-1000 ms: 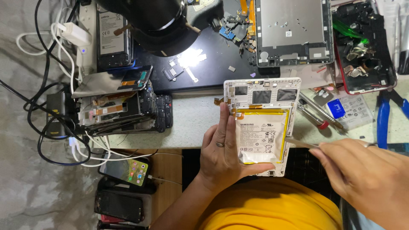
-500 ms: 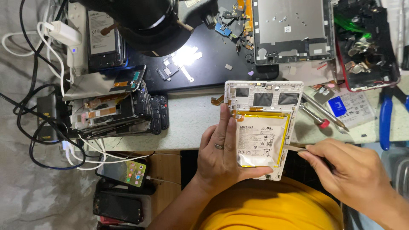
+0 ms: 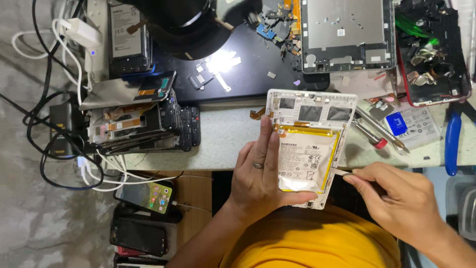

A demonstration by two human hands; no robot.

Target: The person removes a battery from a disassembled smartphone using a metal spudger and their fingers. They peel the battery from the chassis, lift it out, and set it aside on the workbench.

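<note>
Fingers of the left hand [image 3: 260,181] lie spread and pressed along the left edge of an opened white tablet frame [image 3: 311,106], thumb under its near edge, holding it over the near edge of the bench. The silvery battery pouch [image 3: 305,161] sits inside it. The right hand [image 3: 396,198] pinches a thin metal pry tool [image 3: 339,172], tip at the pouch's right edge. A slip could pierce or crease the soft pouch, or nick the orange flex cable [image 3: 257,113] at the frame's far-left corner.
</note>
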